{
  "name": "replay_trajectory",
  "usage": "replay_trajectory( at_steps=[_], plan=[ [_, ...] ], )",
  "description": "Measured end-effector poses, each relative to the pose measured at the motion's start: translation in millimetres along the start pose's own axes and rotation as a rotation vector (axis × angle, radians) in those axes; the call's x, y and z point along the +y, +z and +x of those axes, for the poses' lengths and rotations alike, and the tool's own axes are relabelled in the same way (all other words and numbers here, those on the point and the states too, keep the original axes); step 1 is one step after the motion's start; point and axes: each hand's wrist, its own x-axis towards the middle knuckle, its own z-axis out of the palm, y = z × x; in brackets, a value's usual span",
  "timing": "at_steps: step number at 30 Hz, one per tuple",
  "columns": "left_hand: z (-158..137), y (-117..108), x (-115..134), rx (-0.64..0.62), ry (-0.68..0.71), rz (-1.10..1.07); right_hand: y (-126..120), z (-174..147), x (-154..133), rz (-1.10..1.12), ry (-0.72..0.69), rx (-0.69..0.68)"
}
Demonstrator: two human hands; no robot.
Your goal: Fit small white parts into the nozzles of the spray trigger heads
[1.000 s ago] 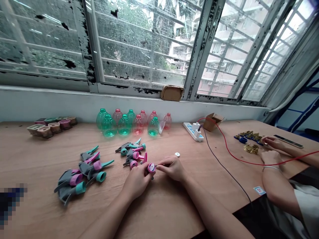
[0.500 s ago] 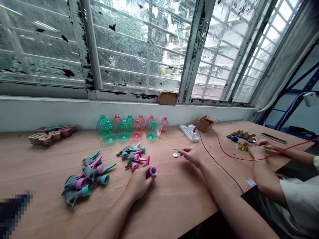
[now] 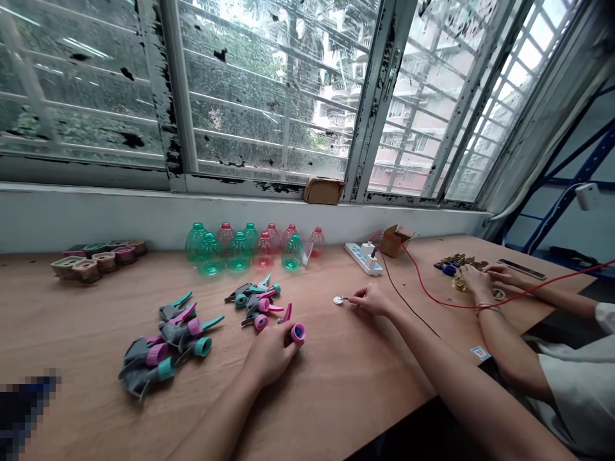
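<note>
Pink-collared spray head (image 3: 298, 332): one, grasped in the left hand (image 3: 271, 352). Slim implement (image 3: 352, 299): one, pinched in the right hand (image 3: 373, 299), its tip now away from that head and lowered to the white disc (image 3: 338, 300) on the table (image 3: 331, 390), contact uncertain; attention appears shifted to the disc. Beyond: grey-bodied sprayers (image 3: 137, 379), loosely grouped; green and red bottles (image 3: 238, 255), in rows.
</note>
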Motion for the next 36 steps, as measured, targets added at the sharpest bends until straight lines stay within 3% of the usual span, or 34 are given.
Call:
replay_trajectory(
  at_steps=[12, 18, 20, 26, 36],
  plan=[
    [0, -1, 1, -0.001, -0.002, 0.014, -4, 1, -16, -0.157, -0.06, 0.008],
    [0, -1, 2, -0.005, -0.01, 0.011, -14, -1, -55, -0.771, -0.208, 0.024],
    [0, -1, 3, -0.007, -0.009, 0.009, -15, 2, -68, -0.861, -0.228, -0.002],
    [1, -2, 3, -0.012, -0.035, 0.013, -17, 13, -91, -0.933, -0.274, -0.073],
    [0, -2, 4, -0.013, -0.031, 0.007, -17, 8, -98, -0.976, -0.29, -0.07]
  ],
)
